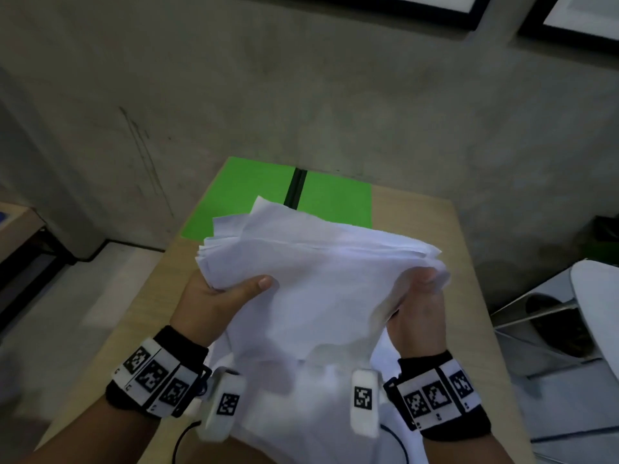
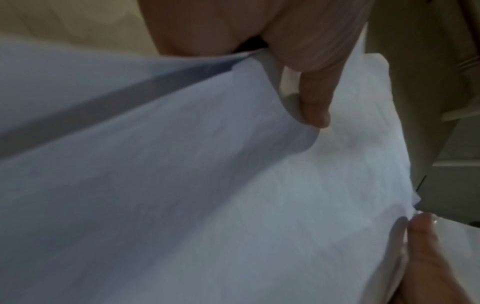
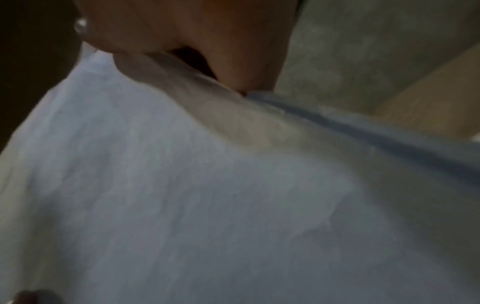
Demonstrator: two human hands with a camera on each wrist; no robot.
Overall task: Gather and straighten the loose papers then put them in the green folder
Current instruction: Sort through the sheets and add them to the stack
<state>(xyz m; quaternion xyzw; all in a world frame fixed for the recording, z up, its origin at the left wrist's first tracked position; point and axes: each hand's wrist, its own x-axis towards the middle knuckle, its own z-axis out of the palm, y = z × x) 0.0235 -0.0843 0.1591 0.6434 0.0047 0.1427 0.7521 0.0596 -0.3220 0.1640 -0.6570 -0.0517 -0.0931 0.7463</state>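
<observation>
A thick, uneven stack of white papers [image 1: 318, 279] is held above the wooden table [image 1: 469, 279], its corners fanned out of line. My left hand [image 1: 221, 296] grips the stack's left edge, thumb on top. My right hand [image 1: 418, 306] grips the right edge, thumb pressed onto the top sheet. The green folder [image 1: 248, 195] lies open and flat at the table's far end, partly hidden behind the papers. In the left wrist view my left hand [image 2: 311, 92] pinches the papers [image 2: 207, 185]. In the right wrist view my right hand [image 3: 207, 51] holds the blurred papers [image 3: 207, 205].
A grey concrete wall [image 1: 301, 95] rises right behind the table. A white chair [image 1: 593, 313] stands to the right of the table. Black picture frames [image 1: 576, 25] hang at the top right. A low wooden piece of furniture [image 1: 16, 229] sits at the far left.
</observation>
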